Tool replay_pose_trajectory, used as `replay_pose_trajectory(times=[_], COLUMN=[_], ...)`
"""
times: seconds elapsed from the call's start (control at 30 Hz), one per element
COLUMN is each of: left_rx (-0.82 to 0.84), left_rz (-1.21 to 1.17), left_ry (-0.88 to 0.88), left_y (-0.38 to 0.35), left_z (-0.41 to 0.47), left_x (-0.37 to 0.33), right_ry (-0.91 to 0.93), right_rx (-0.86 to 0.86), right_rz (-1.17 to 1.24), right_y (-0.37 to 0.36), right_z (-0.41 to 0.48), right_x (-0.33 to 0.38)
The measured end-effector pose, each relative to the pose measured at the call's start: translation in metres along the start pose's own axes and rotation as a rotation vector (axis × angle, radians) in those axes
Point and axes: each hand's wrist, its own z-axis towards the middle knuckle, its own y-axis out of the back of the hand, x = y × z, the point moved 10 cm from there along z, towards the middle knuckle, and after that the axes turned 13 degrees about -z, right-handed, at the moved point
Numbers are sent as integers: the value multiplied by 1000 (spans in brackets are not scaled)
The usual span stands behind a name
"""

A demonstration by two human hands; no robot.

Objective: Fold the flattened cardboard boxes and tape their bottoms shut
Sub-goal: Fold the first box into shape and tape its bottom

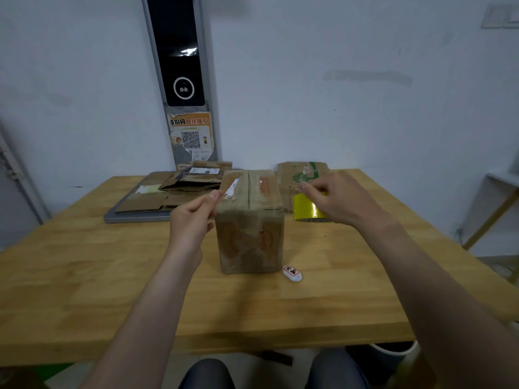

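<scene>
A folded cardboard box [251, 220] stands upright in the middle of the wooden table [84, 276], its top flaps closed along a centre seam. My left hand [191, 223] is at the box's upper left edge, thumb and forefinger pinched together against that edge. My right hand [334, 197] is to the right of the box, its fingers curled over a yellow tape roll [304, 210]; motion blur hides the exact grip. Several flattened cardboard boxes [193, 181] lie stacked at the back left. Another flattened box [300, 171] lies behind the tape roll.
The flattened stack rests on a grey tray [134, 216]. A small white oval object [292, 273] with red writing lies by the box's front right corner. A wall and a grey post with a dark panel [182, 66] stand behind the table. My knees show below the front edge.
</scene>
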Motion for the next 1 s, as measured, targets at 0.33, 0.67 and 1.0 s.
replay_pose_trajectory(times=[0.33, 0.67, 1.0], left_rx=[-116, -163, -250], left_rz=[37, 90, 370], left_ry=[-40, 45, -147], left_y=[11, 30, 35], left_z=[9, 29, 34], left_x=[23, 50, 54], right_ry=[-114, -97, -96], right_rx=[-83, 46, 51], right_rz=[-292, -273, -288], right_y=[-24, -61, -76], right_z=[14, 38, 42], right_x=[-11, -11, -12])
